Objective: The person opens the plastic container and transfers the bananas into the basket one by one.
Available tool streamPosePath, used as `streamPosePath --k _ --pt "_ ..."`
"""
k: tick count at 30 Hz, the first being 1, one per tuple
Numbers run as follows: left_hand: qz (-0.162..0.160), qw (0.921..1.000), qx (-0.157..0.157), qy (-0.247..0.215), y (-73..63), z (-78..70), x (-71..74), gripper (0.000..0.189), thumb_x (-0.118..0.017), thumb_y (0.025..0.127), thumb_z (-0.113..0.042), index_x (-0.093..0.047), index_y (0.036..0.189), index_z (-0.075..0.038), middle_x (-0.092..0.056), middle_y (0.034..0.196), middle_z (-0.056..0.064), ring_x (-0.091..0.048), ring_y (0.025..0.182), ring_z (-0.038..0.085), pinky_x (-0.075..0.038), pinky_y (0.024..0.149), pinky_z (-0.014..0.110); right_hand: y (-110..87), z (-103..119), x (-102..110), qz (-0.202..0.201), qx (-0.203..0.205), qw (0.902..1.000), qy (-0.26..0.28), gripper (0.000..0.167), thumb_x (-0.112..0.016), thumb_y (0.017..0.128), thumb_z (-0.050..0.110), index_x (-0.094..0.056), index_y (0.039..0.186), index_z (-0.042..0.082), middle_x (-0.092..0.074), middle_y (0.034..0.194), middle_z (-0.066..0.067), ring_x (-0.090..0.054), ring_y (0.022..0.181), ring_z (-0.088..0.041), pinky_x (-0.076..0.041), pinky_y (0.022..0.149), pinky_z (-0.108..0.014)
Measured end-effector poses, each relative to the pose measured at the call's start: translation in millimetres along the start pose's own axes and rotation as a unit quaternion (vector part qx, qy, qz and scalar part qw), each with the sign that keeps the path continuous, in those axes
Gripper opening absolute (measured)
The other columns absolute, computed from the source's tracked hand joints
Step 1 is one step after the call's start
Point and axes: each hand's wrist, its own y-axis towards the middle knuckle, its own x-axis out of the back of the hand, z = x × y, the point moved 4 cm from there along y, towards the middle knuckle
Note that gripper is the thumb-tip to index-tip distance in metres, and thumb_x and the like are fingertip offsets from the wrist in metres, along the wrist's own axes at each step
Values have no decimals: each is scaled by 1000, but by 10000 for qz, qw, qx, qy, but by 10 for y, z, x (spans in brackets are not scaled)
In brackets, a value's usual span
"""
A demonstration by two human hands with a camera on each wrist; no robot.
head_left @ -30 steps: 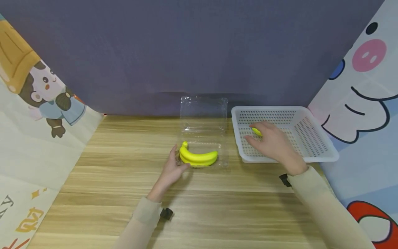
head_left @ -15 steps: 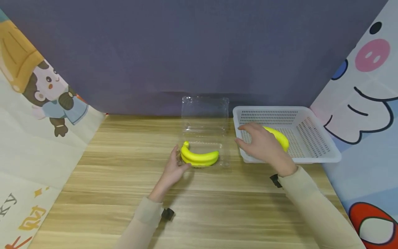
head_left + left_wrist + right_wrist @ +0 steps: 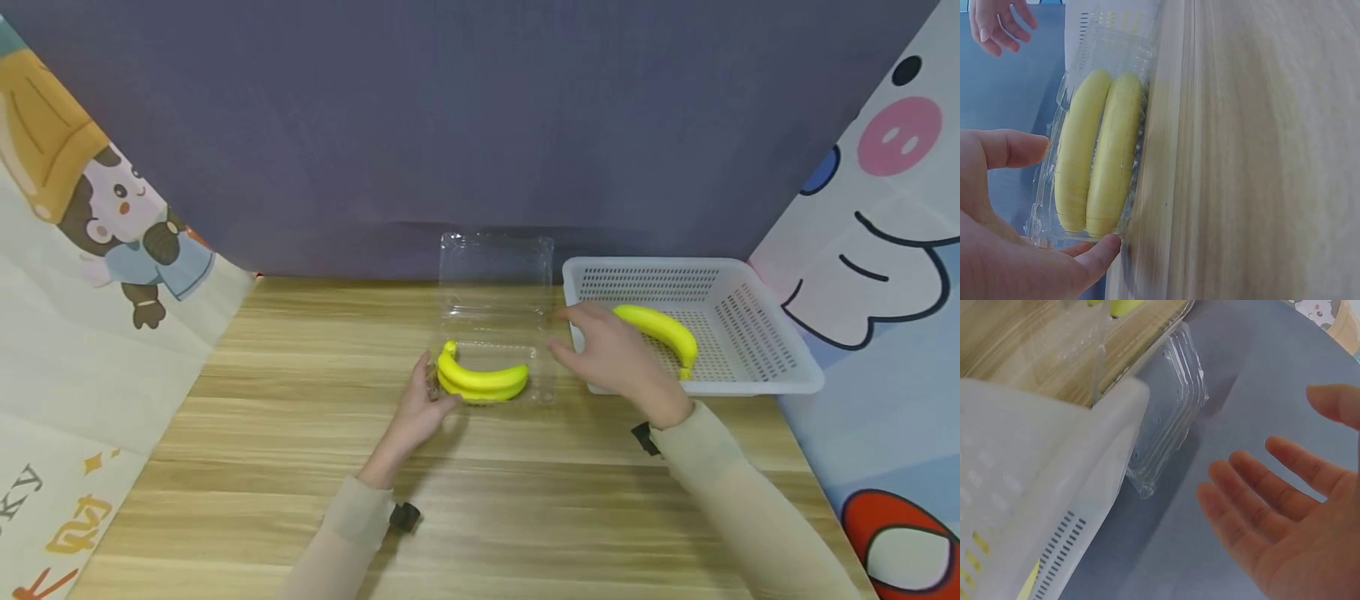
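Note:
Two yellow bananas lie side by side in the base of a clear plastic clamshell box, its lid raised at the back. My left hand holds the box by its left end, thumb and fingers on opposite sides, as the left wrist view confirms. Over the left rim of the white basket, my right hand hovers with fingers spread and nothing in them. Another banana lies inside that basket, partly hidden behind the hand.
The box and basket stand close together on a wooden table. A grey-blue backdrop rises right behind them, and printed cloth panels flank both sides.
My right hand has come left from inside the basket to its left rim, uncovering more of the banana there, which it has let go. The left hand stays on the box.

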Motion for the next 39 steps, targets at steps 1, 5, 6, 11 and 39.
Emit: streamPosePath --k 1,5,6,11,39 --pt "-1 10000 -20 7 2 -1 -2 100 -72 89 -21 -5 164 -11 -28 162 24 -40 140 46 -35 113 63 12 10 -15 -16 30 10000 4 49 -63 97 41 -63 133 7 -62 137 -14 -53 130 -37 -45 106 -57" --pt "8 10000 -49 12 4 -12 -3 99 -71 90 -21 -5 164 -10 -29 161 25 -41 139 47 -36 113 63 56 61 -68 3 103 9999 55 50 -64 97 42 -63 133 8 -62 138 -13 -54 130 -36 -43 109 -56" --pt "13 10000 -42 22 3 -12 -3 99 -71 90 -21 -5 164 -10 -29 161 25 -41 139 47 -35 112 64 64 73 -80 25 98 9999 80 51 -64 97 42 -63 134 8 -61 138 -13 -54 130 -36 -43 109 -56" --pt "52 10000 -38 50 -4 -18 -8 99 -71 90 -21 -5 164 -9 -28 161 27 -40 139 48 -34 112 66 88 134 -122 96 71 9999 100 52 -64 96 44 -63 134 9 -61 139 -12 -56 128 -35 -47 105 -56" --pt "38 10000 -66 -45 11 16 -11 99 -71 90 -20 -5 163 -9 -35 158 24 -45 136 46 -39 111 61 310 316 -544 253 518 9978 329 49 -70 92 38 -67 129 7 -65 132 -12 -61 121 -32 -53 100 -50"
